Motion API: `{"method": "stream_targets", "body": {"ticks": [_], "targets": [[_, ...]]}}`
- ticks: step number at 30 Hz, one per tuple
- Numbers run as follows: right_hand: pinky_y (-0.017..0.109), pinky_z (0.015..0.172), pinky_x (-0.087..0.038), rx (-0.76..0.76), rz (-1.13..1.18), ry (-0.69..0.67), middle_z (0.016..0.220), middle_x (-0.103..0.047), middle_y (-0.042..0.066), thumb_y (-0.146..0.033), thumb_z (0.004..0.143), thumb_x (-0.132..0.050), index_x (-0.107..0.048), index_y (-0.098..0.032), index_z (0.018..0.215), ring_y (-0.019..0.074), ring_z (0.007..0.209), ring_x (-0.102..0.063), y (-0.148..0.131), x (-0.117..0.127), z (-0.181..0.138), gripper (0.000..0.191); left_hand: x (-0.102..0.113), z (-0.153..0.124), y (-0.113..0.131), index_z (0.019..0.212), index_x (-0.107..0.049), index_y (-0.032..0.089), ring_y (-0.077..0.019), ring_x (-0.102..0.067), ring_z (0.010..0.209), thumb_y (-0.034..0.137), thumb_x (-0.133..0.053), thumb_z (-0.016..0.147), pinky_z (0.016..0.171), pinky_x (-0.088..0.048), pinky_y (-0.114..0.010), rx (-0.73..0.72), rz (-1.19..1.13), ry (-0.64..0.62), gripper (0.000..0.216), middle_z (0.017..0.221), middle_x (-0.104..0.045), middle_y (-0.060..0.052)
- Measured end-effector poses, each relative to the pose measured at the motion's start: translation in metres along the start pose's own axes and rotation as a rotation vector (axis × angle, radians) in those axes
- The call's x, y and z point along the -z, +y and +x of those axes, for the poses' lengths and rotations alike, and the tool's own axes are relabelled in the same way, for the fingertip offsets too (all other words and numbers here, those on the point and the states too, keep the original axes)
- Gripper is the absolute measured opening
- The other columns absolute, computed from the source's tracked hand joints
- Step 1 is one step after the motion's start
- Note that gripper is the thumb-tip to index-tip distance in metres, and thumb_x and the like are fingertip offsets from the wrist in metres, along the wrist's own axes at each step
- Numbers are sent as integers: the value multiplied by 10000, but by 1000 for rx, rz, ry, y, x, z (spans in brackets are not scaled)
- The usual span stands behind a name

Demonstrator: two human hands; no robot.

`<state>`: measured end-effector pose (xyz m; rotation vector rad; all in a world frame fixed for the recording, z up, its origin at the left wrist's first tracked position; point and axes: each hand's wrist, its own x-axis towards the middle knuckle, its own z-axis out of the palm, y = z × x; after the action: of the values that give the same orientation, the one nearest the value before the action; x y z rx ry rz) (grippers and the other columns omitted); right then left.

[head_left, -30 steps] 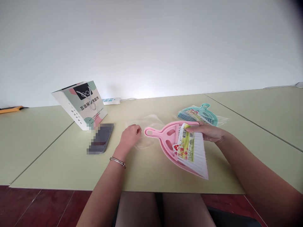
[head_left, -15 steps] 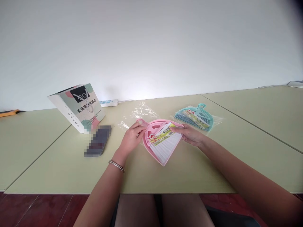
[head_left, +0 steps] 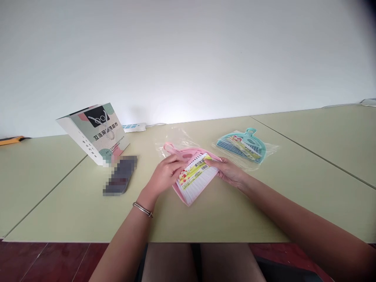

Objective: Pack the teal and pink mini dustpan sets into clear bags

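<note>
Between my hands is a pink dustpan and brush set (head_left: pixel 196 187), tilted, with white bristles pointing toward me. A printed label card (head_left: pixel 192 172) lies across its front. My right hand (head_left: pixel 230 171) grips the right edge, its thumb on the card. My left hand (head_left: pixel 169 174) is closed at the left side, over the pan near its looped handle; its fingertips partly cover the pink plastic. Behind the set, a clear plastic bag (head_left: pixel 176 135) lies crumpled on the table. A teal dustpan and brush set (head_left: pixel 243 145), in clear wrapping, rests farther back on the right.
A paper gift bag (head_left: pixel 102 133) with rope handles stands at the back left. In front of it lies a dark phone-like object (head_left: pixel 122 176), partly blurred out. A white power strip (head_left: pixel 134 127) sits by the wall, and an orange item (head_left: pixel 11 140) is at the far left.
The pink set has shifted left and turned slightly, its card facing me more. My left hand has moved from the upper edge farther over its front. My right hand moved left with it.
</note>
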<state>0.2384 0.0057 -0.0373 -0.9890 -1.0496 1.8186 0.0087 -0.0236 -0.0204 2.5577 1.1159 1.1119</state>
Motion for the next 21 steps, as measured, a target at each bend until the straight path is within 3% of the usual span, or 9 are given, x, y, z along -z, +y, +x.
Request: {"method": "stream_targets", "body": {"ticks": [3, 8, 11, 13, 14, 15, 17, 19, 21], "targets": [[224, 684, -569, -5, -1, -1, 939, -734, 73, -200, 748, -701, -701, -139, 918, 169, 809, -691, 1, -6, -2, 180, -3, 0, 1, 992, -693, 229, -178, -612, 925, 189, -459, 896, 768, -499, -319, -29, -13, -64, 256, 956, -652, -65], [191, 687, -573, 33, 111, 78, 911, -737, 61, -179, 777, -669, -697, -146, 884, 142, 783, -690, 0, -1, 2, 115, 4, 1, 8, 991, -687, 227, -175, -599, 864, 244, -488, 892, 792, -471, -335, 66, 18, 21, 223, 898, -643, -63], [219, 734, -583, 60, 161, 120, 929, -736, 66, -160, 785, -654, -690, -151, 904, 160, 829, -693, 0, 1, 4, 125, 9, 3, 12, 1139, -607, 244, -226, -523, 1104, 322, -592, 831, 989, -369, -412, 225, 61, 367, 318, 1149, -582, -88], [250, 761, -587, 82, 181, 123, 936, -735, 64, -155, 790, -647, -683, -156, 933, 173, 849, -693, 0, 0, 4, 148, 9, 6, 13, 1276, -474, 243, -249, -430, 1237, 403, -617, 801, 1041, -330, -422, 468, -72, 638, 521, 1357, -430, -112], [260, 768, -589, 84, 186, 121, 932, -735, 63, -153, 795, -641, -680, -155, 943, 176, 847, -693, 0, -2, 3, 154, 9, 8, 13, 1308, -420, 236, -257, -419, 1257, 453, -594, 806, 1033, -349, -420, 610, -225, 694, 574, 1403, -377, -124], [267, 771, -589, 81, 189, 121, 926, -736, 63, -151, 800, -633, -678, -152, 947, 176, 840, -694, 0, -3, 3, 153, 7, 10, 13, 1317, -394, 222, -267, -434, 1252, 505, -554, 816, 1009, -381, -419, 738, -417, 675, 598, 1413, -369, -137], [269, 772, -589, 71, 194, 134, 911, -736, 61, -146, 808, -621, -676, -146, 936, 172, 819, -695, 2, -7, 2, 139, 3, 13, 15, 1289, -407, 196, -280, -486, 1214, 557, -514, 821, 962, -432, -414, 884, -790, 466, 601, 1368, -440, -150], [269, 770, -587, 76, 195, 157, 901, -736, 59, -149, 810, -621, -673, -147, 922, 169, 807, -694, 3, -10, 1, 124, -3, 13, 18, 1258, -421, 194, -274, -516, 1187, 487, -629, 771, 957, -444, -404, 889, -979, 236, 606, 1328, -497, -138], [270, 767, -583, 75, 175, 174, 892, -735, 60, -157, 799, -636, -668, -148, 905, 169, 801, -692, 5, -11, 1, 111, -8, 12, 20, 1259, -392, 207, -260, -532, 1168, 325, -770, 666, 964, -443, -400, 882, -1010, 131, 713, 1329, -503, -125]]}}
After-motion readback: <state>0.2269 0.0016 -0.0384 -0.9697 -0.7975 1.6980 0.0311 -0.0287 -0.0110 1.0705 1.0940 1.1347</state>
